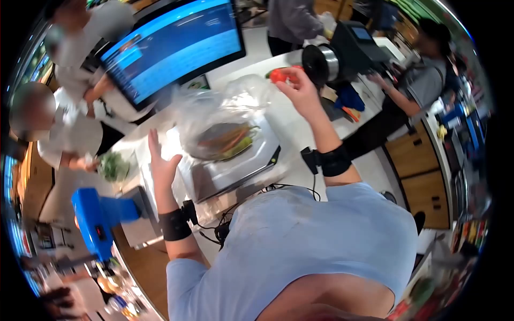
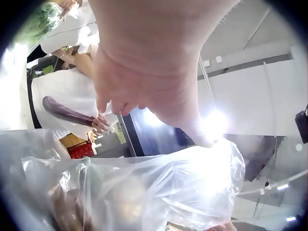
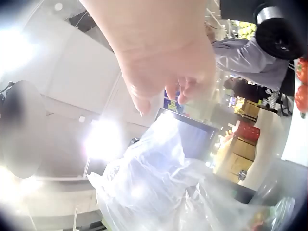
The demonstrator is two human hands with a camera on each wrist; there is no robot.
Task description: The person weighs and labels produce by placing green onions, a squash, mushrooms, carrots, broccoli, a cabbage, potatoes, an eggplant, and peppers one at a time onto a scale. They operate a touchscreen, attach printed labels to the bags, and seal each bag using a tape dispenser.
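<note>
A clear plastic bag [image 1: 198, 115] lies spread over a weighing scale [image 1: 259, 152] on the counter. Long orange-brown and green vegetables [image 1: 230, 143] show through the plastic. My left hand [image 1: 163, 168] is raised beside the bag's left side, fingers straight and thumb spread, holding nothing. Past the bag's far right side reaches my right hand [image 1: 301, 92], overlapping red vegetables [image 1: 278, 75] in the head view. From the right wrist, those red vegetables [image 3: 302, 98] sit on the counter away from the hand, and nothing shows in its loosely bent fingers.
A large monitor [image 1: 176, 45] stands behind the bag. A dark machine [image 1: 358, 45] with a black roll [image 1: 316, 65] is at the back right. A blue device [image 1: 99, 219] stands left. People surround the counter; one holds an eggplant [image 2: 65, 110], another leafy greens [image 1: 113, 166].
</note>
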